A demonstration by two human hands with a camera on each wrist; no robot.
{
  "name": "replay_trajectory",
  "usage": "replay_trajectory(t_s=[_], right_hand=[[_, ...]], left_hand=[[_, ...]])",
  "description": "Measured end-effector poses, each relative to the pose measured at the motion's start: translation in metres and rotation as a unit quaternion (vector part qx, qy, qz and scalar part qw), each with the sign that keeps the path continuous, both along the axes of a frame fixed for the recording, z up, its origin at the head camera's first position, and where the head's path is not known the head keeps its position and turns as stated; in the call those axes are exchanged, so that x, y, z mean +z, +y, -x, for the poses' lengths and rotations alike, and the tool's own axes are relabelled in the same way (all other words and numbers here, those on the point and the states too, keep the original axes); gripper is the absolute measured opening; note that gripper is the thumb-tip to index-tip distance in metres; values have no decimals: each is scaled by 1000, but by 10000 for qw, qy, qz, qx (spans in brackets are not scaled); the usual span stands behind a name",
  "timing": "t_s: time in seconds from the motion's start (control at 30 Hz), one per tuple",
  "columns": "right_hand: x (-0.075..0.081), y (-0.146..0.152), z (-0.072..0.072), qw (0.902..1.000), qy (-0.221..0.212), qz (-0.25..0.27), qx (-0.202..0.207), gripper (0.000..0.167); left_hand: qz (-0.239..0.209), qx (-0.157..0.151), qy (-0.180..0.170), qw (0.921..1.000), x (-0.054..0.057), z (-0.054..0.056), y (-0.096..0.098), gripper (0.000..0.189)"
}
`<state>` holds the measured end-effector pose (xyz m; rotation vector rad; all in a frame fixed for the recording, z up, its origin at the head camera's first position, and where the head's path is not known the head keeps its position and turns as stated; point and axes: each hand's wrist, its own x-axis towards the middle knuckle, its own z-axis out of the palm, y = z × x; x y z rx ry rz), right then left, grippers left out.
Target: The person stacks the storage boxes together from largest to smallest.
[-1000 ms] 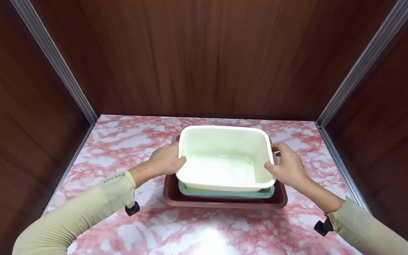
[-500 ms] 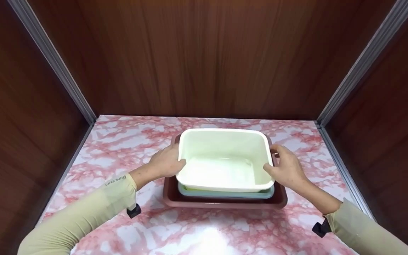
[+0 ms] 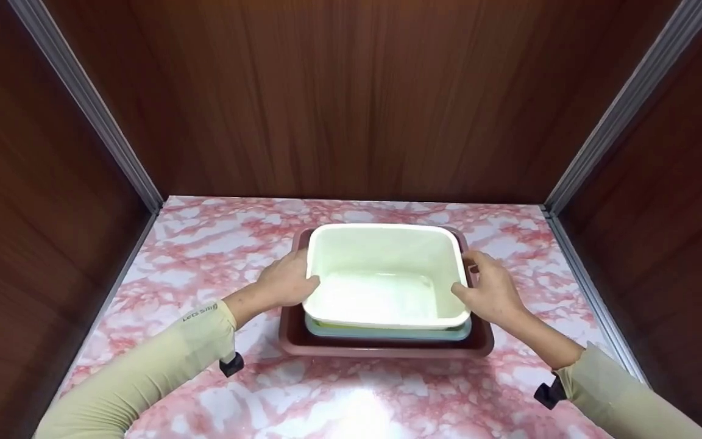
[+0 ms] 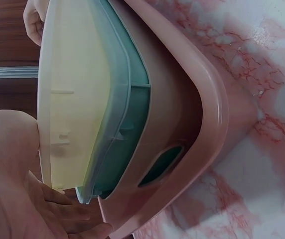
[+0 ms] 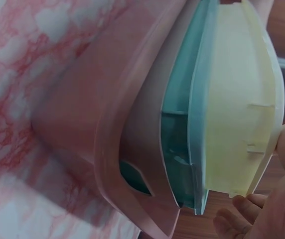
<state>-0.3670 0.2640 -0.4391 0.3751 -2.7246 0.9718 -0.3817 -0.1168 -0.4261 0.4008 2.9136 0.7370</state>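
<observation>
A cream-white rectangular basin is raised partly out of a teal basin, its inside facing the head camera. The teal one sits inside a larger reddish-brown basin on the table. My left hand grips the cream basin's left rim, thumb over the edge. On the opposite side my right hand holds the right rim the same way. From the left wrist, the cream basin's outer wall shows above the teal rim. The right wrist view shows that wall yellowish. A yellow-green strip shows under the front rim.
The pink-and-white marbled table extends around the stack. A dark wood panel stands behind, with wood side walls and metal corner rails. An oval handle hole opens in the brown basin's end wall.
The cream basin has sunk slightly toward the teal basin, both hands moving with it. More of the brown basin's back rim shows. The grip of both hands looks the same.
</observation>
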Motion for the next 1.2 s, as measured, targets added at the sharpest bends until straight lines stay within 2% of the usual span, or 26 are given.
replay_trajectory(t_s=[0.3,0.63,0.87,1.1,1.2], right_hand=[[-6,0,0,9998,-206,48,-26,53],[-10,0,0,9998,-162,146,-47,53],[-13,0,0,9996,-228,127,-71,53],[-16,-1,-1,9991,-380,162,-37,53],[-17,-1,0,9988,-443,204,-35,54]], left_hand=[[-70,-93,5,9999,-7,2,0,42],[-179,-69,-73,9998,-11,2,0,48],[-282,-264,46,9992,-16,2,-1,47],[-139,-239,-4,9996,-20,3,-2,48],[-193,-331,60,9992,-21,4,-1,46]])
